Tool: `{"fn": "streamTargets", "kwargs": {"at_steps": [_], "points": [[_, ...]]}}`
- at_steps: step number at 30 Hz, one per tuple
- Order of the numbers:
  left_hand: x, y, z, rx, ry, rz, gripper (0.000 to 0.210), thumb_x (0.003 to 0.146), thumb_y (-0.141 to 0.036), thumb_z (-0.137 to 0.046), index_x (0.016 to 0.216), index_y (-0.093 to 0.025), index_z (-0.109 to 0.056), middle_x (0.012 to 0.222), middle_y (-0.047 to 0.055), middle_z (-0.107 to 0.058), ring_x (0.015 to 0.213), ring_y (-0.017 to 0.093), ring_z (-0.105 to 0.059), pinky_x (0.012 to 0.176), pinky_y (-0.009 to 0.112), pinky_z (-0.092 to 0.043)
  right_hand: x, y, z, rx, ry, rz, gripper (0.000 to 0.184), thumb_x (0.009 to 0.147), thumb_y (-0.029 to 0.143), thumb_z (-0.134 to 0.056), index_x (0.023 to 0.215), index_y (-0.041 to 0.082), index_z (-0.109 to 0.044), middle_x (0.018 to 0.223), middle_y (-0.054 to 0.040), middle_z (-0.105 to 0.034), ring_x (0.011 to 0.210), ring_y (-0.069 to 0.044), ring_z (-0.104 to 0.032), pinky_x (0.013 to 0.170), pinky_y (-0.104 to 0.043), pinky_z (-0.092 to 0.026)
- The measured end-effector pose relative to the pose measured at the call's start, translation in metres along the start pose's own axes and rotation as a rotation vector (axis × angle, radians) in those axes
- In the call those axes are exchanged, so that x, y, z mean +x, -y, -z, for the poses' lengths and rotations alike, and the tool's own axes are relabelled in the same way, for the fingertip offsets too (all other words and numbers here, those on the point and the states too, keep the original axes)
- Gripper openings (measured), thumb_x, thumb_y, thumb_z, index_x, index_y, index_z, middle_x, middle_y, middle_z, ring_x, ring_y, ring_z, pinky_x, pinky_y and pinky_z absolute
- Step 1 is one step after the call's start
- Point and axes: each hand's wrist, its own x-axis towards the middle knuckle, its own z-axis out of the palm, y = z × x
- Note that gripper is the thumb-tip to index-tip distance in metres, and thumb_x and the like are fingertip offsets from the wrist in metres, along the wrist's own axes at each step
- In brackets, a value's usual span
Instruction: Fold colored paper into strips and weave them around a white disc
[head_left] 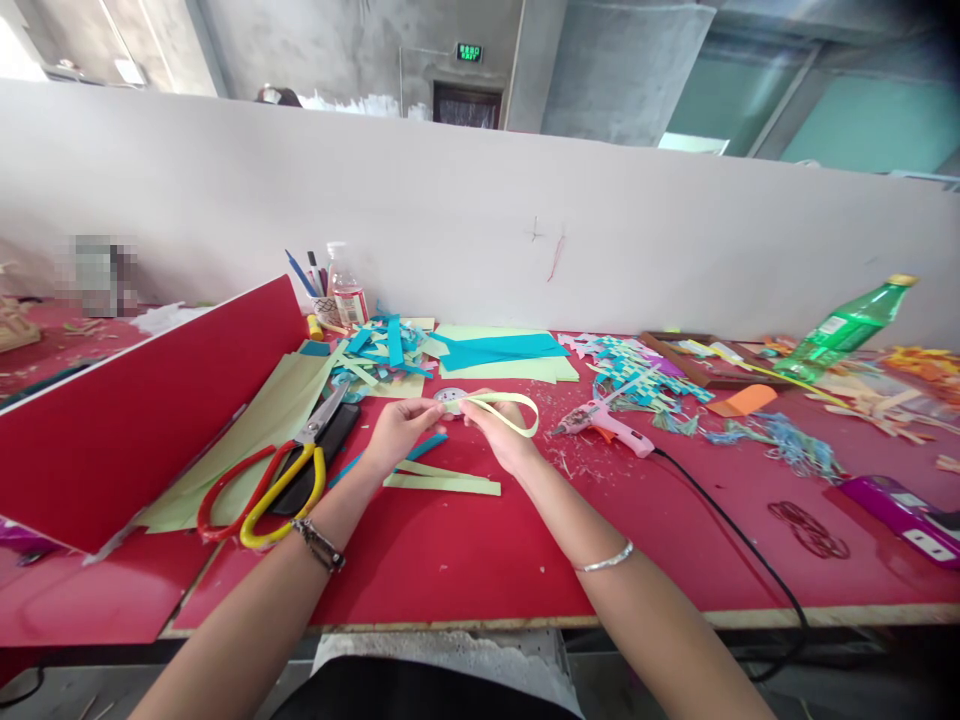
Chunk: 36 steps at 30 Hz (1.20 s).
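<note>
Over the middle of the red table, a pale yellow-green paper strip (527, 412) is bent into a loop. My left hand (405, 432) pinches one end of it, and my right hand (496, 425) pinches it close by, the loop curling out past the right fingers. Below my hands lie loose pale green strips (450, 484) and blue strips (431, 443). Just behind the fingers sits a small round disc (450, 396), partly covered. Scissors with red and yellow handles (319, 475) rest left of my left hand. A pink glue gun (607, 425) lies right of my right hand.
A red board (150, 420) stands at the left beside green paper sheets (247, 430). Cut scraps (386, 345) and blue paper (502, 350) lie at the back. Woven paper pieces (637, 370), a tilted green bottle (847, 325) and a purple power strip (904, 515) are rightward. The glue gun's black cord (735, 530) crosses the front edge.
</note>
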Motion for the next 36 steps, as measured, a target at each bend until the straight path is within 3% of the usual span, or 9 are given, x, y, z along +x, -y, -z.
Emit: {"fn": "streamTargets", "kwargs": {"at_steps": [5,12,19,25,36], "points": [[-0.002,-0.005,0.0,0.039,-0.077,0.017,0.026,0.065,-0.039,-0.06,0.07,-0.015,-0.067,0.062,0.002,-0.066,0.049,0.01,-0.053,0.051,0.02,-0.041,0.003,-0.005,0.002,0.092,-0.104,-0.076,0.019,0.058,0.033,-0.068,0.059,0.016,-0.06,0.055,0.0021,-0.056,0.053,-0.009,-0.05,0.056,-0.024,-0.042],[-0.003,-0.011,-0.001,0.062,-0.144,0.046,0.027,0.064,-0.04,-0.06,0.068,-0.014,-0.067,0.044,-0.002,-0.057,0.039,0.008,-0.044,0.04,0.019,-0.031,0.008,-0.004,0.004,0.189,-0.199,-0.074,0.021,0.059,0.036,-0.066,0.063,0.016,-0.06,0.054,0.0037,-0.054,0.049,-0.006,-0.047,0.056,-0.022,-0.042],[-0.001,-0.006,0.0,0.031,-0.174,0.05,0.028,0.064,-0.04,-0.06,0.07,-0.014,-0.066,0.054,0.0,-0.062,0.04,0.007,-0.044,0.041,0.019,-0.031,0.01,0.006,0.007,0.237,-0.28,-0.041,0.023,0.056,0.034,-0.069,0.062,0.015,-0.058,0.054,0.0043,-0.052,0.049,-0.005,-0.045,0.053,-0.021,-0.04],[0.001,-0.004,0.002,0.005,-0.172,0.057,0.03,0.061,-0.043,-0.062,0.067,-0.014,-0.067,0.049,-0.001,-0.059,0.041,0.007,-0.043,0.044,0.018,-0.033,0.013,0.01,0.014,0.28,-0.318,0.036,0.023,0.058,0.034,-0.068,0.062,0.018,-0.051,0.053,0.0077,-0.044,0.047,-0.004,-0.041,0.052,-0.02,-0.039],[0.006,0.006,0.007,-0.086,-0.152,0.079,0.032,0.06,-0.044,-0.064,0.07,-0.014,-0.066,0.066,0.003,-0.065,0.047,0.006,-0.048,0.048,0.018,-0.036,0.018,0.016,0.025,0.248,-0.452,0.109,0.025,0.059,0.037,-0.065,0.067,0.018,-0.051,0.054,0.0081,-0.043,0.046,-0.003,-0.039,0.05,-0.018,-0.036]]}}
